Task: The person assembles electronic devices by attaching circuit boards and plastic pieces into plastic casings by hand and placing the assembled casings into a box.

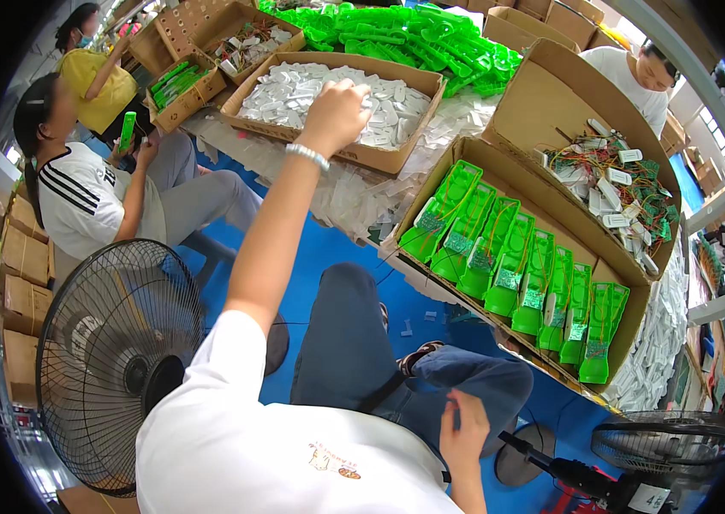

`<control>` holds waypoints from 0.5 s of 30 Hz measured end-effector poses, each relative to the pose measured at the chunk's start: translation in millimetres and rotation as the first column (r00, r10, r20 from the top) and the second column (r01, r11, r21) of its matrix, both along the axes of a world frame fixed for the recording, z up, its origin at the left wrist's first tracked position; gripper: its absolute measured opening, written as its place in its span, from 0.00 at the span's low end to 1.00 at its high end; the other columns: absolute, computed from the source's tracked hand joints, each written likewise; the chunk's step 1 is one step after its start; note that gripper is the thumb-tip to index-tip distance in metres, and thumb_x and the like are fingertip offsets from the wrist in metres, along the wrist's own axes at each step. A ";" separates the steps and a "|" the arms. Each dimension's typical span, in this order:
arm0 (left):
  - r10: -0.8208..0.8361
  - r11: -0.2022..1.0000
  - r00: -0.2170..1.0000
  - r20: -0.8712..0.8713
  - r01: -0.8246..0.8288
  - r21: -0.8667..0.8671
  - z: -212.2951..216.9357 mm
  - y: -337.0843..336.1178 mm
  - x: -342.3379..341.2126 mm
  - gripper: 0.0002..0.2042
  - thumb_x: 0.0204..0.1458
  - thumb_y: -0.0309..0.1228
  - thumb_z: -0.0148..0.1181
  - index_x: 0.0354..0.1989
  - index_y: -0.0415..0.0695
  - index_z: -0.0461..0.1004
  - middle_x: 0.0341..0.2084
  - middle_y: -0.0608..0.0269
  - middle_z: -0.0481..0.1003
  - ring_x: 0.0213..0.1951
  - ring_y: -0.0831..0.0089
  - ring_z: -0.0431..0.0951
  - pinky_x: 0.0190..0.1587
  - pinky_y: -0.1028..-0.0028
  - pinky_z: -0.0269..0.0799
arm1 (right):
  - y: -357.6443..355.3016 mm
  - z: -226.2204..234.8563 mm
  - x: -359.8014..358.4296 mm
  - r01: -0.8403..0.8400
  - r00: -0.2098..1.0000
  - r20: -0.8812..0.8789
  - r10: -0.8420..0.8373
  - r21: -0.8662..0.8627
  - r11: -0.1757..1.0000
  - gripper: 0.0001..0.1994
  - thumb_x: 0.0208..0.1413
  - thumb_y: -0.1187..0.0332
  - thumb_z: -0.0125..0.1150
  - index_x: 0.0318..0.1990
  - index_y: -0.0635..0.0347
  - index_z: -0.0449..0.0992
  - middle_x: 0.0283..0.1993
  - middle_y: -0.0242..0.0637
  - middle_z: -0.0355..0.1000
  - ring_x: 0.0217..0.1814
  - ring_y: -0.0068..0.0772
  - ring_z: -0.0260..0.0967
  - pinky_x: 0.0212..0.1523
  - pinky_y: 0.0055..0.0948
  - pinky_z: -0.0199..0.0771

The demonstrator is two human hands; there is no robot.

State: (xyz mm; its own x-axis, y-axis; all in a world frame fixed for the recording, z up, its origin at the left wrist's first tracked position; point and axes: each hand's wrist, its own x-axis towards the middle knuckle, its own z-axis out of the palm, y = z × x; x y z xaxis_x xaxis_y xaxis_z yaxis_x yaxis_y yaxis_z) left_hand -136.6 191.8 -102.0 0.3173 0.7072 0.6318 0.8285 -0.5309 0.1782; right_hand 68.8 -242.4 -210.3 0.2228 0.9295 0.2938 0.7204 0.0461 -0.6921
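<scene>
My left arm stretches far forward, and my left hand [337, 113] is over the shallow cardboard box of small white plastic pieces [281, 90]. Its fingers are curled downward and their tips are hidden, so whatever they pinch cannot be made out. Low over my knee hangs my right hand [463, 430], thumb apart from the loosely bent fingers, with nothing seen in it. To the right, a cardboard box [576, 244] holds a row of long green plastic shells [502, 248] with small circuit boards and thin wires inside.
Green shells [405, 38] pile up at the back. A carton flap holds wired white parts [611, 193]. One co-worker [88, 184] sits left holding a green shell; another person [636, 77] is at far right. Fans [122, 360] stand on both sides.
</scene>
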 end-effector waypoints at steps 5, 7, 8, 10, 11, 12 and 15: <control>-0.214 0.951 0.963 -0.165 0.167 -0.261 -11.8 57.3 -7.4 0.11 0.39 0.29 0.62 0.33 0.40 0.76 0.34 0.52 0.75 0.41 0.54 0.75 0.46 0.63 0.70 | -10.0 -16.5 4.0 0.057 0.994 -0.091 -0.063 -0.070 0.996 0.10 0.48 0.81 0.56 0.39 0.67 0.74 0.35 0.45 0.74 0.36 0.46 0.72 0.37 0.37 0.73; -0.182 0.952 0.973 -0.141 0.139 -0.272 -12.3 49.1 -9.8 0.10 0.37 0.27 0.61 0.32 0.40 0.76 0.34 0.51 0.74 0.38 0.54 0.75 0.44 0.62 0.70 | -7.9 -14.0 10.5 0.076 0.994 -0.077 -0.079 -0.045 0.996 0.10 0.48 0.81 0.57 0.39 0.67 0.74 0.34 0.45 0.74 0.36 0.46 0.72 0.37 0.37 0.73; -0.186 0.962 0.977 -0.108 0.159 -0.221 -14.5 44.1 -9.9 0.10 0.38 0.26 0.62 0.32 0.40 0.76 0.32 0.52 0.73 0.37 0.56 0.75 0.43 0.63 0.71 | -6.5 -12.1 12.7 0.074 0.995 -0.062 -0.076 -0.025 0.997 0.10 0.48 0.81 0.57 0.39 0.67 0.74 0.34 0.45 0.74 0.36 0.46 0.72 0.37 0.37 0.73; -0.210 0.967 0.975 -0.078 0.195 -0.165 -16.8 34.1 -13.0 0.10 0.39 0.26 0.62 0.33 0.40 0.76 0.31 0.53 0.73 0.35 0.58 0.75 0.42 0.64 0.71 | -4.6 -11.5 18.9 0.088 0.994 -0.060 -0.088 -0.012 0.996 0.10 0.48 0.82 0.57 0.39 0.67 0.74 0.34 0.45 0.74 0.35 0.46 0.72 0.36 0.37 0.73; -0.219 0.963 0.976 -0.010 0.215 -0.164 -17.2 29.8 -13.9 0.09 0.41 0.25 0.61 0.33 0.40 0.76 0.31 0.52 0.73 0.38 0.55 0.75 0.44 0.63 0.70 | -3.1 -10.4 22.4 0.070 0.996 -0.055 -0.070 0.000 0.998 0.10 0.48 0.82 0.57 0.39 0.67 0.74 0.33 0.45 0.74 0.35 0.46 0.72 0.36 0.37 0.73; -0.224 0.959 0.973 0.059 0.231 -0.163 -17.4 26.6 -13.6 0.08 0.44 0.25 0.60 0.34 0.40 0.76 0.30 0.50 0.73 0.40 0.52 0.74 0.47 0.61 0.69 | -1.5 -7.1 23.7 0.085 0.995 -0.057 -0.084 0.005 0.996 0.10 0.48 0.82 0.57 0.39 0.67 0.74 0.33 0.45 0.74 0.35 0.46 0.72 0.36 0.37 0.73; -0.232 0.959 0.964 0.130 0.249 -0.135 -4.1 11.4 -6.0 0.06 0.45 0.23 0.62 0.32 0.38 0.77 0.28 0.53 0.72 0.33 0.57 0.75 0.39 0.65 0.71 | 3.5 5.7 28.5 0.042 0.998 -0.050 -0.041 0.015 0.999 0.09 0.47 0.82 0.58 0.38 0.67 0.75 0.33 0.45 0.74 0.35 0.46 0.72 0.36 0.37 0.73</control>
State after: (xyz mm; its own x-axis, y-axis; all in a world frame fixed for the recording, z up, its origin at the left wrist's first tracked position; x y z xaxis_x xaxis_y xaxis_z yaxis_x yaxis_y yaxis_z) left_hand -142.6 203.2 -106.1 0.4234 0.7069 0.5666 0.6495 -0.6728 0.3542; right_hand 97.3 -238.9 -204.6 0.2759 0.9144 0.2964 0.6868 0.0282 -0.7263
